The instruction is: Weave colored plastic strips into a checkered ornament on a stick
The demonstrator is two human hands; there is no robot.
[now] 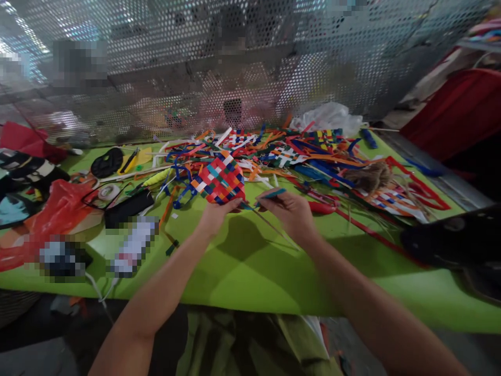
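My left hand [219, 215] is closed on the lower corner of a small woven panel [222, 177] of red, blue, white, orange and green strips. A thin stick [281, 234] slants down to the right from that corner, like a handle. Just right of it, my right hand [289, 209] pinches a teal strip [274, 194], which appears to run to the stick's top by my left fingertips. Both hands are held above the green tabletop [250, 282]. Loose blue strip ends [183, 196] curl out on the panel's left side.
Behind the panel lies a heap of coloured strips [270, 151] with other woven pieces. A red-handled tool [323, 207] is right of my right hand. On the left are a red plastic bag [58, 206], a tape roll [108, 192] and a black case [129, 209]. A perforated screen [242, 68] stands behind.
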